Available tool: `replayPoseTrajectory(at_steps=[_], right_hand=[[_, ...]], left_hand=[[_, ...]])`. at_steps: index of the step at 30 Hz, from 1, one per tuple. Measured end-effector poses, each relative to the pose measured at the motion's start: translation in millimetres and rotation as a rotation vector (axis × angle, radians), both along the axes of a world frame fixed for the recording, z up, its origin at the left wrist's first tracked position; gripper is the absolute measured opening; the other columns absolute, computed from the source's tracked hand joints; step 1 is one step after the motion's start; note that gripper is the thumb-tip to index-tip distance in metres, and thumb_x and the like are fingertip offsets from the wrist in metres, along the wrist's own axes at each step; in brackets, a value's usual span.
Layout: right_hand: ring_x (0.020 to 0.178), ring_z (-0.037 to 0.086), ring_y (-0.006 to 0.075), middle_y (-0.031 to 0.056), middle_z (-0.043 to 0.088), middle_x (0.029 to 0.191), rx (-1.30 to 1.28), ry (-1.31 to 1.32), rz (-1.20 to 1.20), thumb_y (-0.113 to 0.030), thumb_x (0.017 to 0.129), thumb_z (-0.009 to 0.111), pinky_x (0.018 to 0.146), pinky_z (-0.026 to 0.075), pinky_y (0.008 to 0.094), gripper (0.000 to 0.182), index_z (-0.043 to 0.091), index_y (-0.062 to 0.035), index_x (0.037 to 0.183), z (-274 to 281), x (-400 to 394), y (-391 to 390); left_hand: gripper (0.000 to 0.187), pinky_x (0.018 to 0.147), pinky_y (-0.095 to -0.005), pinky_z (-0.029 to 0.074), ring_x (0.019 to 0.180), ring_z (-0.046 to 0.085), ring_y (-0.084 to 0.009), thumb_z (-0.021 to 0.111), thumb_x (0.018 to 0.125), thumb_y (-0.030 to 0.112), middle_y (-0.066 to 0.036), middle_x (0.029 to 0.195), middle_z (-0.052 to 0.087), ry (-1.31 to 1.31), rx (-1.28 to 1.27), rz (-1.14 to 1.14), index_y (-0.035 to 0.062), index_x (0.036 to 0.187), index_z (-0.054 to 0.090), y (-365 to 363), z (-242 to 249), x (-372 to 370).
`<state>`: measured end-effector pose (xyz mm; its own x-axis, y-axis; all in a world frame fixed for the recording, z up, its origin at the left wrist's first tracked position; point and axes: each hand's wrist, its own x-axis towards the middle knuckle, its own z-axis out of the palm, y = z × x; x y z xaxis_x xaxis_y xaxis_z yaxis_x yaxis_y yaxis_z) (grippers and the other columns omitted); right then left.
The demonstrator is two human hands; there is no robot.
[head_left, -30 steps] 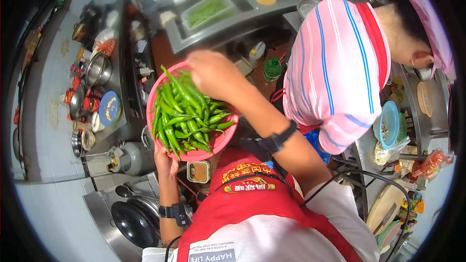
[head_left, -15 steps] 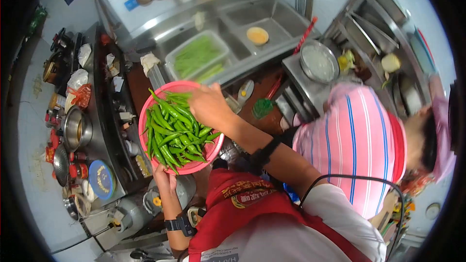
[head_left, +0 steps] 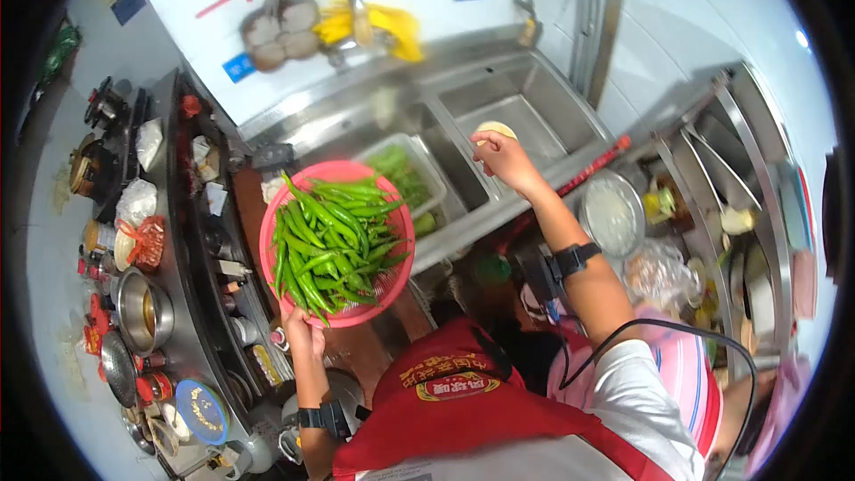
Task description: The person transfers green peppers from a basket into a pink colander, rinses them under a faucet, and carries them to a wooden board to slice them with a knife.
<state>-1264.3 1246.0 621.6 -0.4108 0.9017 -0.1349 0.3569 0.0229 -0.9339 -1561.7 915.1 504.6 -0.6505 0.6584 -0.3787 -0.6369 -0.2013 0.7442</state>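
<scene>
My left hand (head_left: 305, 331) grips the lower rim of a pink plastic colander (head_left: 403, 278), its thumb and fingers closed on the edge. Long green chili peppers (head_left: 331, 236) are heaped inside. Away from the colander, my right hand (head_left: 503, 160) is over the double sink, fingers loosely bent and apart, with nothing visible in them. Partly behind that hand is a round yellowish item (head_left: 496, 129) in the right basin. A clear plastic tub (head_left: 431, 180) with green vegetables (head_left: 396, 174) stands in the left basin, partly covered by the colander.
On my left is a dark shelf unit with a steel bowl (head_left: 145, 310), jars and a blue-rimmed plate (head_left: 202, 411). At right are a steel pot (head_left: 612, 214) of pale liquid, a plastic bag (head_left: 661, 274) and a metal rack. A person in a pink striped shirt (head_left: 686, 347) is close at my right.
My right hand has left the peppers and moved right, over the sink. The colander, still in my left hand, is nearer the sink in view. The other person has shifted lower in view.
</scene>
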Motion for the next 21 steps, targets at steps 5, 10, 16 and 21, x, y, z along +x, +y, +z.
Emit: replayPoseTrajectory(at_steps=[5,10,16,21], right_hand=[[0.073,0.06,0.014,0.0078,0.064,0.086,0.017,0.187,0.159,-0.029,0.081,0.064,0.065,0.048,0.0276,0.049,0.05,0.0008,0.117,9.9,-106.3,124.1],[0.087,0.062,0.033,0.0236,0.063,0.085,0.514,0.155,0.307,-0.036,0.078,0.062,0.077,0.048,0.0396,0.051,0.05,0.003,0.108,40.3,-245.8,199.5],[0.079,0.061,0.038,0.0204,0.063,0.08,0.501,-0.05,0.297,-0.028,0.078,0.055,0.072,0.047,0.046,0.033,0.055,-0.0033,0.099,54.4,-235.5,212.3],[0.067,0.062,0.0272,0.0109,0.061,0.07,0.286,-0.095,0.367,-0.027,0.077,0.056,0.065,0.048,0.0383,0.03,0.058,-0.0063,0.099,72.3,-180.3,264.8]], left_hand=[[0.065,0.056,-0.0264,0.047,0.064,0.053,-0.0159,0.037,0.064,-0.01,-0.006,0.088,0.056,0.01,-0.084,0.087,0.0056,0.126,0.04,27.9,-7.5,-5.6],[0.061,0.06,-0.0269,0.049,0.07,0.057,-0.0164,0.041,0.066,-0.008,-0.006,0.09,0.057,0.021,-0.092,0.225,0.0065,0.125,0.041,68.2,-7.0,14.2],[0.055,0.062,-0.0262,0.048,0.07,0.057,-0.0154,0.042,0.067,-0.007,-0.004,0.086,0.057,0.011,-0.193,0.181,0.0043,0.121,0.044,155.7,32.6,23.0],[0.07,0.072,-0.03,0.049,0.088,0.058,-0.0198,0.04,0.062,-0.007,-0.009,0.109,0.056,0.005,-0.071,-0.016,0.0027,0.131,0.035,217.8,-10.2,-5.0]])
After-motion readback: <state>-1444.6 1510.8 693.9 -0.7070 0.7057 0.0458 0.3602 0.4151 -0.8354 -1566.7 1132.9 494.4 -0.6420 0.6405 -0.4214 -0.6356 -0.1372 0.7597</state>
